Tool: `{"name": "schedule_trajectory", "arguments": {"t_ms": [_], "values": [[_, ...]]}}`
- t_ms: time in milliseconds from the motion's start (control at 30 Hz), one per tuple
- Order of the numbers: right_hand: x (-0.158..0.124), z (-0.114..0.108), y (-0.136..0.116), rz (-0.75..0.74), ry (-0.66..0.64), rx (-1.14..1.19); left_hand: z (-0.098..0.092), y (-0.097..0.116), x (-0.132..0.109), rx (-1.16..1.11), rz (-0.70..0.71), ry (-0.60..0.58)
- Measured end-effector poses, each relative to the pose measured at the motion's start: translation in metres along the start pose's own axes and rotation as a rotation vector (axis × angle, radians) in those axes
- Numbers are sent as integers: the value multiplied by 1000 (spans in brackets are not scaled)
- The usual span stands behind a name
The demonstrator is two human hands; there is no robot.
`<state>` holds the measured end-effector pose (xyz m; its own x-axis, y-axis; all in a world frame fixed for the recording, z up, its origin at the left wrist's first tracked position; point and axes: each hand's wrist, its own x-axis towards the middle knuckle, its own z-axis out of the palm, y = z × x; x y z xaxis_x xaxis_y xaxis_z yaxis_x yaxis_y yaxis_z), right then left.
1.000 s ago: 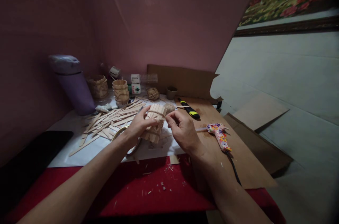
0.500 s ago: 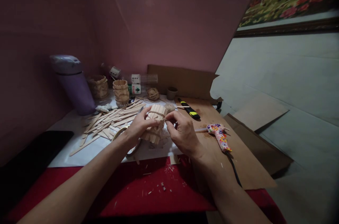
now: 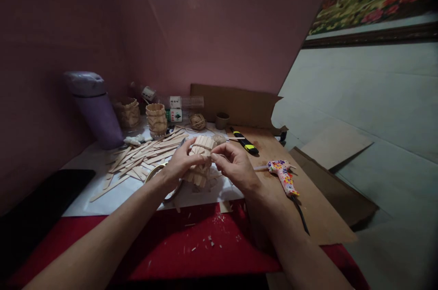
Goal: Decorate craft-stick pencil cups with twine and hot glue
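My left hand (image 3: 179,161) is wrapped round a small cup (image 3: 199,175) built of wooden craft sticks, tilted above the white paper, its thumb across the near side. Bands of twine (image 3: 202,146) circle the cup. Against the cup's right side, the thumb and forefinger of my right hand (image 3: 236,167) are pinched together; what lies between the fingertips is too small to make out now. Just behind the cup sits a ball of twine (image 3: 218,139), partly hidden. Below my left hand, a roll of tape (image 3: 155,172) lies partly covered.
Loose craft sticks (image 3: 137,162) are heaped on the left. Two finished-looking stick cups, one nearer (image 3: 156,118), stand behind, beside a purple bottle (image 3: 97,114). On the brown board (image 3: 321,217) lie a flowered glue gun (image 3: 283,176) and a black-and-yellow utility knife (image 3: 244,140).
My right hand has shifted slightly left, and its fingertips are now closer to the cup. A short strand of twine seen earlier between them and the cup no longer shows clearly.
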<state>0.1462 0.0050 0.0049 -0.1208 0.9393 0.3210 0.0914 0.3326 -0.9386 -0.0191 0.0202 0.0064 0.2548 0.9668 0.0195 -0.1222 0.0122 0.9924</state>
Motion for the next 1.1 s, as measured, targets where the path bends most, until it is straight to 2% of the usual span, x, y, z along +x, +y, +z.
{"name": "schedule_trajectory", "arguments": {"t_ms": [233,533,633,800,1100], "values": [[-1,-4,-8,323,-18,286,-1,-1,1,4,9,-12],[-2,-10,-12,446,-82,410,-1,1,1,73,15,32],[-2,-11,-12,474,-94,392,1,2,2,124,80,78],[-1,-13,-13,599,-180,304,1,-2,4,306,267,165],[-2,-17,-16,607,-287,402,-2,-8,4,448,437,188]]}}
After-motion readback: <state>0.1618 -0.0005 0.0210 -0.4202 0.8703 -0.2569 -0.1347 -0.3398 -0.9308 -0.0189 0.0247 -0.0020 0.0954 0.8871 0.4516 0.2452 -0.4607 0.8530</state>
